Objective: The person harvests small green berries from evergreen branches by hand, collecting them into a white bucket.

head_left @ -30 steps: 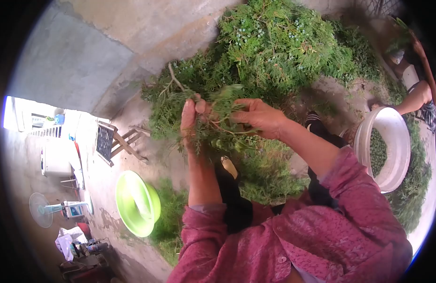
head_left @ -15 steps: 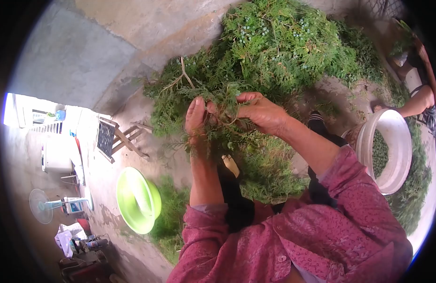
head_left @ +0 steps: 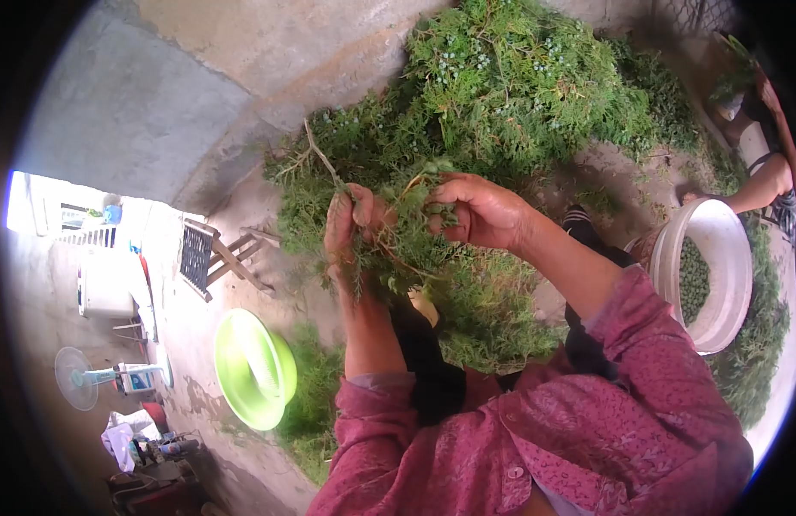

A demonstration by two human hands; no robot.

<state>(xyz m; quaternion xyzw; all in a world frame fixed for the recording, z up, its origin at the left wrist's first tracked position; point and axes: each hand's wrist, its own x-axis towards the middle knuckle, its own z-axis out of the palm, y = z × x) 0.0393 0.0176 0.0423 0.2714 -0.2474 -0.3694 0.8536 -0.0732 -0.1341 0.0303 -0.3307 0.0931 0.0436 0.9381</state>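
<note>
Two bare hands meet over one leafy green sprig (head_left: 408, 249), held up in front of the person's chest. The left hand (head_left: 350, 230) is curled shut around the sprig's woody stem, whose bare end sticks up past the knuckles. The right hand (head_left: 480, 211) has its fingers bent in and pinched on the sprig's upper foliage, just beside the left hand. Behind the hands, a big pile of cut green branches (head_left: 527, 77) dotted with small bluish cones lies on the concrete floor (head_left: 269, 52). To the right stands a white bucket (head_left: 734, 258) partly filled with small green pieces, and another person's arm (head_left: 759, 185) shows near it. A lime-green basin (head_left: 253, 370) lies on the floor lower left, well apart from the hands, near a small wooden stool (head_left: 210, 254).
</note>
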